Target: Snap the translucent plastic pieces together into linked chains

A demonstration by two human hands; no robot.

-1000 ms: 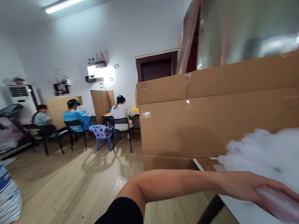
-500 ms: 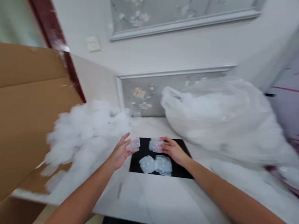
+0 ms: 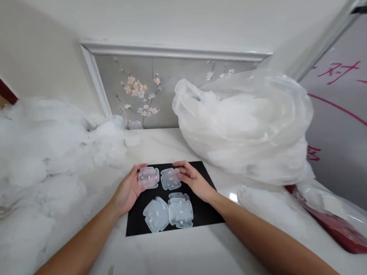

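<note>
In the head view my left hand (image 3: 129, 191) is closed on a flat, translucent plastic piece (image 3: 149, 178) with rounded tabs along its sides; fingers show pinkish through it. My right hand (image 3: 193, 181) grips a second translucent plastic piece (image 3: 170, 179) by its right edge, fingertips partly behind it. Both pieces are held side by side, a small gap apart, over the far half of a black mat (image 3: 203, 211). Nearer to me, a translucent piece (image 3: 156, 214) lies tilted on the mat. Touching its right side is a small stack of similar pieces (image 3: 180, 211).
A big heap of translucent plastic pieces (image 3: 53, 141) covers the left of the white table (image 3: 166, 259). Behind the mat to the right stands a bulging white plastic bag (image 3: 242, 129). A red item in clear wrap (image 3: 338, 223) lies at the right, below a whiteboard (image 3: 346, 102).
The head view has tilted down and shifted, so the cardboard box has left the picture. My left hand has brought its plastic piece close beside the one in my right hand.
</note>
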